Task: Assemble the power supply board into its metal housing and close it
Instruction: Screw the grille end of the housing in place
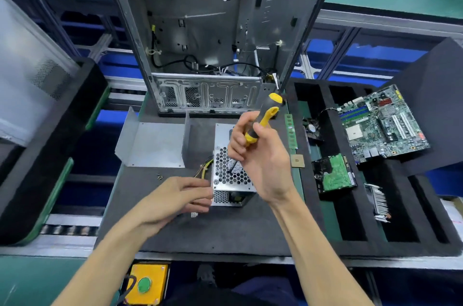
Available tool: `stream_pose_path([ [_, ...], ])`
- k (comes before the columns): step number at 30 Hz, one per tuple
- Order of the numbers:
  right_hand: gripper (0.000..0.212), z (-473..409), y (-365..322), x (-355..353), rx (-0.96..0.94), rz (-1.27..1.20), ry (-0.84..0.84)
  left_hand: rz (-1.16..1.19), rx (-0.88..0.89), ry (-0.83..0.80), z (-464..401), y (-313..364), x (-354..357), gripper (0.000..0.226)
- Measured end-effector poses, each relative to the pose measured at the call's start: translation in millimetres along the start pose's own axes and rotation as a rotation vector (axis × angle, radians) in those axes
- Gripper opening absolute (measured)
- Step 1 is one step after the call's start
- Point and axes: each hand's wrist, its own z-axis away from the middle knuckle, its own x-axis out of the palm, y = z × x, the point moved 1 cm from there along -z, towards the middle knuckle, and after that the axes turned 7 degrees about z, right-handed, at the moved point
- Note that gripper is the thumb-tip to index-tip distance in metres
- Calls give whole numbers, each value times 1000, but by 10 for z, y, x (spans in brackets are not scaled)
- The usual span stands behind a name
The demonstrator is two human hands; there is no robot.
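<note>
At lower centre of the frame, the left hand (175,199) is laid with loosely straightened fingers against the left side of the power supply housing (231,175), steadying it on the dark mat (200,230). Just above, a yellow-handled screwdriver (260,125) is gripped by the right hand (260,155), its long axis slanted down-left so the tip meets the housing's perforated top. The loose metal cover (152,142) is left lying at centre left, apart from both hands.

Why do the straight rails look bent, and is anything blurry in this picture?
Head view: the wide-angle lens bows the conveyor rails near the edges. The left hand is smeared by motion blur, while the right hand gripping the yellow screwdriver is sharper. Lighting is even, with soft shadows.
</note>
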Motion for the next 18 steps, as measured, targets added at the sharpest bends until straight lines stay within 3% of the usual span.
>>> stream_pose_path([
  [5,9,-5,148,77,39,101,-22,437,-30,-47,-35,-126,91,38],
  [9,13,-2,191,115,0,144,-55,451,1,-12,-44,-141,147,46],
  [18,5,1,267,104,52,194,-28,414,5,-22,-38,-104,158,38],
])
